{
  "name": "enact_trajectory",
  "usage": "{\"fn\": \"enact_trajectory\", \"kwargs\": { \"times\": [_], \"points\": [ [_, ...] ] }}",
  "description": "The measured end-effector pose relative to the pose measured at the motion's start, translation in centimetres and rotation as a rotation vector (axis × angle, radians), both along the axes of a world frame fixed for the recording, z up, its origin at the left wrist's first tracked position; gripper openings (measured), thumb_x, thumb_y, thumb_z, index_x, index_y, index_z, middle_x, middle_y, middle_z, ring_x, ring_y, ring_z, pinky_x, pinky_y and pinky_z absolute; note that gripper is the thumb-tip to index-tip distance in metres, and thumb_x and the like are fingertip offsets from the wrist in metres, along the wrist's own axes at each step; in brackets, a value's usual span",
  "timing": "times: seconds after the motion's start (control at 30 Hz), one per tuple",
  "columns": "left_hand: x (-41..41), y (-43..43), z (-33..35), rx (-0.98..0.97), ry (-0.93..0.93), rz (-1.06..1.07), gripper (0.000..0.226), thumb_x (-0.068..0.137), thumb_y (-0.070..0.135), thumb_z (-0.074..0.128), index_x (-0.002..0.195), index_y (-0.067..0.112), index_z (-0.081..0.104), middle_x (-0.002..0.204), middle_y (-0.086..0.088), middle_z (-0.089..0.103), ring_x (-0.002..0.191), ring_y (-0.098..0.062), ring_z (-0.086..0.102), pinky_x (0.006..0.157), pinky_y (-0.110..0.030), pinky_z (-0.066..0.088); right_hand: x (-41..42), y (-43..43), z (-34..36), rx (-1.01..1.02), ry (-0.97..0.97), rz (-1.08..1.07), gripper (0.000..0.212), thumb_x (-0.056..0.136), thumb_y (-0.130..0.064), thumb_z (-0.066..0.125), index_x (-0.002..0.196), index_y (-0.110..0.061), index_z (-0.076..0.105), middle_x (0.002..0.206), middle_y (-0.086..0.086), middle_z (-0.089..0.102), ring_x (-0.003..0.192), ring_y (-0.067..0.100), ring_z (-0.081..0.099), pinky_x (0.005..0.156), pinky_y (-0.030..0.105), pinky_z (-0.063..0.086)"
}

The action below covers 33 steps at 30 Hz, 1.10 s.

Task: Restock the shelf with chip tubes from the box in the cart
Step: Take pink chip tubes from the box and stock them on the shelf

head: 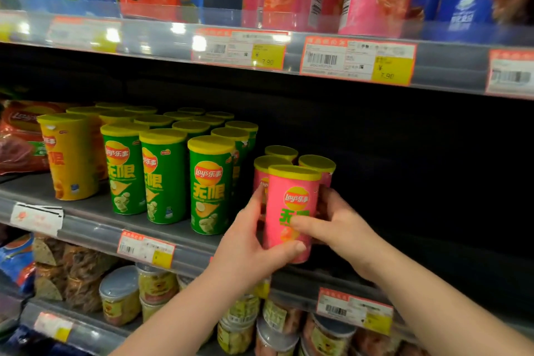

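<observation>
Pink cardboard chip tube (291,205) with a yellow plastic lid stands upright between both hands at the front of the grey metal shelf (29,188). The left hand (254,243) wraps the tube's lower left side, with the thumb curled across the front near the base. The right hand (338,225) clasps the right side, thumb laid across the label and fingers hidden behind. I cannot tell whether the base rests on the deck or hangs just above it.

The step looks like seating this tube as the front of the pink row. To do it well, keep the tube plumb with the logo facing out. Slide it straight away from the hands until it meets the three pink yellow-lidded tubes (316,163) just beyond the fingertips. Then loosen both grips together so it cannot tip.

Just left of the left hand stands the row of green yellow-lidded tubes (211,185), so the knuckles have little room there. Right of the right hand the deck runs on dark with no tubes showing, which looks like the open room for more. Below the wrists runs the grey front rail (86,228), and the base should land behind it. Above the hands, the upper shelf edge (161,46) sits well clear of the lids.
</observation>
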State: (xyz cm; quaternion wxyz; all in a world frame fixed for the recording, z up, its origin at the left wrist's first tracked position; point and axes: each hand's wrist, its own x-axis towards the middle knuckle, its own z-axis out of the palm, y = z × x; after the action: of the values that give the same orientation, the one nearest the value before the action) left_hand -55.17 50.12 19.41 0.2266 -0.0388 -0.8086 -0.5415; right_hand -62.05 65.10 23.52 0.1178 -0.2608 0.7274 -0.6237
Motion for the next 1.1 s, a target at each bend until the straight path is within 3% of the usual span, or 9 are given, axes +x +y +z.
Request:
{"fn": "enact_trajectory", "kwargs": {
  "times": [0.07,0.17,0.23,0.43,0.7,0.93,1.1],
  "points": [
    [-0.4,-0.5,-0.6,-0.365,-0.052,0.161,0.095,0.055,0.076,0.051,0.139,0.036,0.036,0.122,0.015,0.051,0.115,-0.004,0.05,0.097,-0.027,0.043,-0.9,0.7,-0.2,0.009,0.032,-0.129,0.057,0.068,-0.017,0.083,0.11,-0.03,0.048,0.119,0.001,0.063,0.103,0.013,0.063,0.092,0.037,0.052],
    [-0.8,-1.2,-2.5,-0.85,0.027,0.289,0.069,0.065,0.075,0.04,0.106,0.026,0.066,0.098,0.004,0.065,0.092,-0.02,0.062,0.076,-0.032,0.051,-1.9,1.0,-0.7,0.16,0.072,-0.245,0.066,0.07,-0.015,0.083,0.122,-0.024,0.044,0.123,0.001,0.059,0.107,0.015,0.058,0.093,0.031,0.046],
    [-1.1,-1.5,-4.1,-0.994,0.15,0.331,0.054,0.069,0.07,0.043,0.086,0.027,0.07,0.082,0.006,0.066,0.074,-0.02,0.064,0.061,-0.032,0.053,-2.3,0.8,-1.1,0.253,0.074,-0.26,0.069,0.073,-0.015,0.08,0.13,-0.019,0.043,0.127,0.003,0.057,0.111,0.017,0.056,0.092,0.029,0.044],
    [-1.4,-1.9,-5.0,-1.01,0.195,0.368,0.05,0.071,0.07,0.045,0.084,0.028,0.07,0.08,0.008,0.063,0.072,-0.018,0.062,0.061,-0.031,0.052,-3.6,0.0,-1.5,0.252,0.082,-0.282,0.072,0.075,-0.016,0.079,0.135,-0.013,0.039,0.134,0.006,0.054,0.11,0.016,0.054,0.088,0.028,0.043],
    [-1.4,-1.7,-5.0,-1.017,0.172,0.393,0.05,0.072,0.069,0.045,0.085,0.027,0.069,0.079,0.008,0.062,0.072,-0.018,0.061,0.061,-0.032,0.051,-5.2,0.1,-1.7,0.203,0.074,-0.234,0.068,0.074,-0.012,0.079,0.132,-0.015,0.042,0.129,0.006,0.055,0.106,0.015,0.054,0.096,0.039,0.048],
    [-1.3,-1.7,-4.8,-1.049,0.153,0.4,0.05,0.071,0.07,0.044,0.086,0.03,0.069,0.081,0.01,0.061,0.073,-0.015,0.061,0.064,-0.026,0.05,-6.0,-0.1,-1.7,0.171,0.087,-0.226,0.063,0.076,-0.008,0.077,0.131,-0.014,0.046,0.126,0.006,0.058,0.102,0.012,0.054,0.089,0.031,0.045],
    [-1.2,-1.7,-4.6,-1.081,0.145,0.402,0.051,0.071,0.07,0.042,0.087,0.03,0.07,0.082,0.011,0.063,0.074,-0.014,0.063,0.064,-0.026,0.051,-6.1,0.1,-1.8,0.201,0.092,-0.218,0.067,0.076,-0.012,0.077,0.135,-0.014,0.043,0.132,0.007,0.056,0.111,0.017,0.055,0.09,0.029,0.043]
  ]
}}
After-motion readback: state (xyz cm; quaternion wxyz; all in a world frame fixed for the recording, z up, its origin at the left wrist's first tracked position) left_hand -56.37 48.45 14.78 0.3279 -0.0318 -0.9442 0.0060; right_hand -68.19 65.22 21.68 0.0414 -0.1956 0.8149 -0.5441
